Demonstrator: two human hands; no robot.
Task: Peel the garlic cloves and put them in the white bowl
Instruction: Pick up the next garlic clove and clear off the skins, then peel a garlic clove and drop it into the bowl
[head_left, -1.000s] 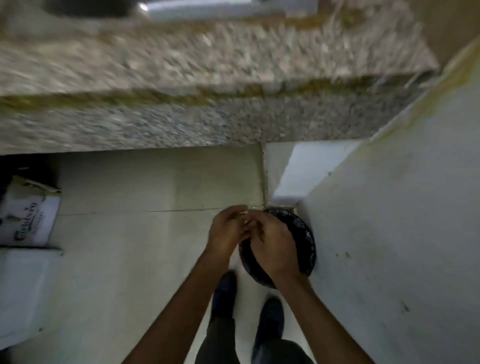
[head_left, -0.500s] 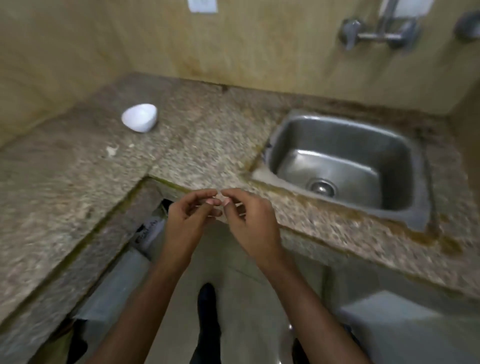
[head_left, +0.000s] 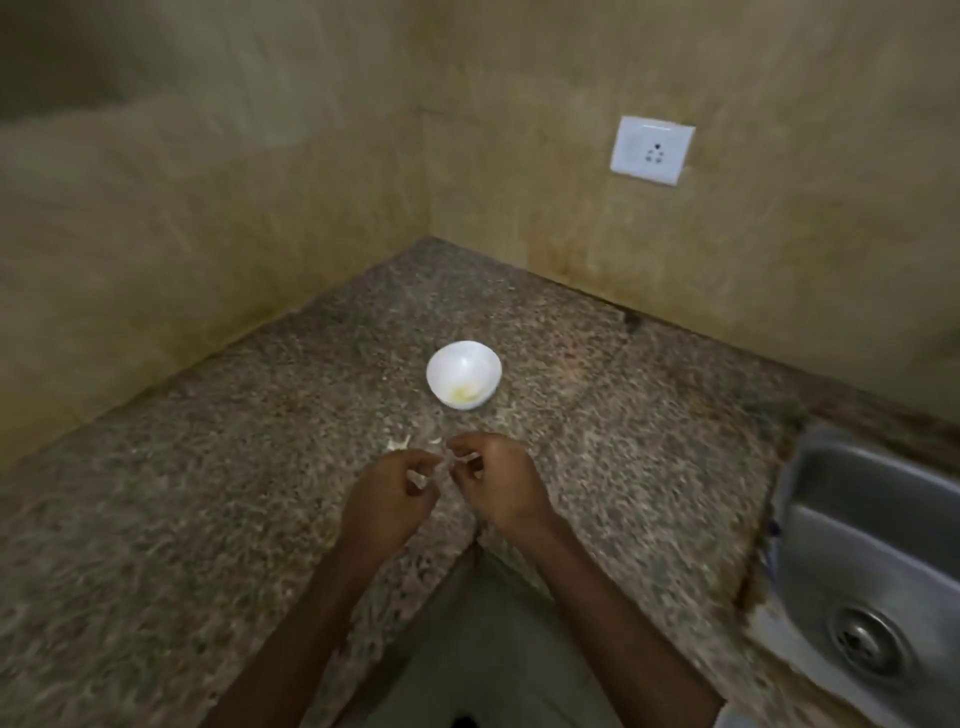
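Note:
The white bowl (head_left: 464, 381) stands on the speckled granite counter (head_left: 208, 493) near the corner, with pale yellowish cloves at its bottom. Both hands hover over the counter's inner corner, a little in front of the bowl. My left hand (head_left: 389, 499) has curled fingers that pinch a small whitish piece, garlic or peel. My right hand (head_left: 498, 483) pinches a pale sliver at its fingertips. The two hands are slightly apart. A few white peel scraps (head_left: 400, 443) lie on the counter just beyond my left hand.
A steel sink (head_left: 872, 566) is set into the counter at the right edge. Tan tiled walls meet behind the bowl, with a white power socket (head_left: 653, 150) on the right wall. The floor shows in the gap below my forearms.
My view swung from the floor and a dark bin up past the sink to the counter corner. The bowl now sits right ahead, and my hands have drawn slightly apart.

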